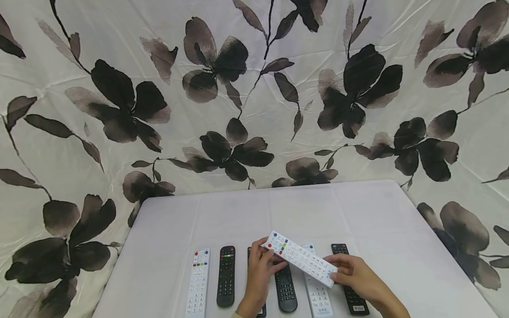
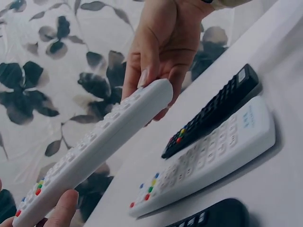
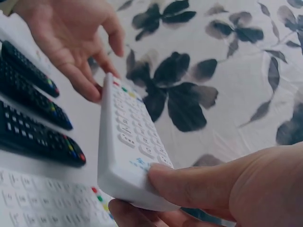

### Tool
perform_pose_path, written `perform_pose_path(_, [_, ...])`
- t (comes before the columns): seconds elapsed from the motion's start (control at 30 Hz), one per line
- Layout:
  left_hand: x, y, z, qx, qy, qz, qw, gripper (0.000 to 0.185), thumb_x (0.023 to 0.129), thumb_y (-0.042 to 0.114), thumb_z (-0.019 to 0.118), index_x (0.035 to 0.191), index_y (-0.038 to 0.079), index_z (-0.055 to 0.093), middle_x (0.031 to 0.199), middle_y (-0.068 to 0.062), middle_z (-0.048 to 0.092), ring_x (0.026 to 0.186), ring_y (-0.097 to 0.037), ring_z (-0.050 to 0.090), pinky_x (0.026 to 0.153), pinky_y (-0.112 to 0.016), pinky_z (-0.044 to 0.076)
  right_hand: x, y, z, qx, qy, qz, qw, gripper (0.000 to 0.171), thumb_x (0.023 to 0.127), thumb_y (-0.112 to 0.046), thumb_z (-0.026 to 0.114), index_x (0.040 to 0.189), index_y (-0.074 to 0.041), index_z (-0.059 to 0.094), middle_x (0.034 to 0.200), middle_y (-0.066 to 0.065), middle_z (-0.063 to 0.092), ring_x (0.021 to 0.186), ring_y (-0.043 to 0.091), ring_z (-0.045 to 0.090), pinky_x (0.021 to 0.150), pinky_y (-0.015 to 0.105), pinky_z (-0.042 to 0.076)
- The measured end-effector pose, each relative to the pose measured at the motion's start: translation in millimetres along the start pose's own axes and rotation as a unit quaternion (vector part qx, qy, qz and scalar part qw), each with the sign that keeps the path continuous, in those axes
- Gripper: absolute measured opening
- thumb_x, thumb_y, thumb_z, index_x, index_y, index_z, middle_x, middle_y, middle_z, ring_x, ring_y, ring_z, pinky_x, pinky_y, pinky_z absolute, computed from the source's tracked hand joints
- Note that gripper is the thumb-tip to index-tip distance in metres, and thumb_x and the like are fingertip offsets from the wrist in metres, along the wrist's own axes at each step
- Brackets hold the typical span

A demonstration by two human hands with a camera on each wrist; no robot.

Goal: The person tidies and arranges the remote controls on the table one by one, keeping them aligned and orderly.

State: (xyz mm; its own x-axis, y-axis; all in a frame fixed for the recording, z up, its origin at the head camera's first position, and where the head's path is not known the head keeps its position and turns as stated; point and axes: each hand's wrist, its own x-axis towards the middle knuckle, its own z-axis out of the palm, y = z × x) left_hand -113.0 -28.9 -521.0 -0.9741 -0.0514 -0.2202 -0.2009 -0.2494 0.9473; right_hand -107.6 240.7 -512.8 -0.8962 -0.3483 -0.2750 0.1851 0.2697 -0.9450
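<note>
A white remote point(image 1: 300, 258) with coloured buttons at one end is held slantwise in the air above a row of remotes on the white table point(image 1: 167, 221). My left hand point(image 1: 264, 249) holds the end with the coloured buttons, thumb point(image 2: 61, 210) beside the remote point(image 2: 94, 151). My right hand point(image 1: 336, 274) pinches the other end, with the thumb point(image 3: 213, 184) on top of the remote point(image 3: 128, 137) and fingers beneath. In the left wrist view the right hand point(image 2: 161, 47) grips the far tip. The right wrist view shows the left hand point(image 3: 71, 38) at the far end.
On the table lie a white remote point(image 1: 198, 282), a black one point(image 1: 226, 276), another black one point(image 1: 285, 289), a white one point(image 1: 318, 298) and a black one point(image 1: 351, 296); one more is mostly hidden under my left hand. A floral cloth point(image 1: 254, 88) hangs behind.
</note>
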Motion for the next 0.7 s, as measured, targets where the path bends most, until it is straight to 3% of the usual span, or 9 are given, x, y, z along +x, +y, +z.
perform_pose_path(0.23, [-3.9,-10.7,17.2,-0.006,-0.01,-0.016,0.9998,0.052,0.101,0.007,0.048,0.151,-0.003,0.037,0.125,-0.019,0.052,0.1,-0.022,0.067,0.092,-0.04,0.064,-13.8,16.6,-16.3,0.02,-0.002,0.012,1.0,0.053,0.101,-0.008,0.068,0.14,0.021,0.049,0.135,0.031,0.064,0.116,0.033,0.072,0.089,0.034,0.064])
perform_pose_path(0.47, [-4.6,-17.5,29.6,0.003,-0.033,-0.016,0.9993,0.048,0.101,0.008,0.05,0.147,-0.002,0.042,0.126,-0.018,0.056,0.1,-0.021,0.068,0.09,-0.037,0.065,-25.5,29.1,-29.4,0.031,-0.012,0.024,0.999,0.058,0.103,-0.013,0.069,0.142,0.022,0.046,0.134,0.025,0.066,0.109,0.016,0.072,0.089,0.029,0.063])
perform_pose_path(0.7, [-3.7,-22.5,43.8,0.004,-0.062,-0.005,0.9981,0.049,0.1,0.007,0.05,0.146,-0.004,0.041,0.123,-0.019,0.051,0.105,-0.024,0.069,0.09,-0.035,0.064,-34.8,35.2,-42.8,0.03,0.006,0.044,0.999,0.059,0.103,-0.014,0.069,0.144,0.021,0.045,0.132,0.02,0.069,0.107,0.014,0.072,0.088,0.03,0.063])
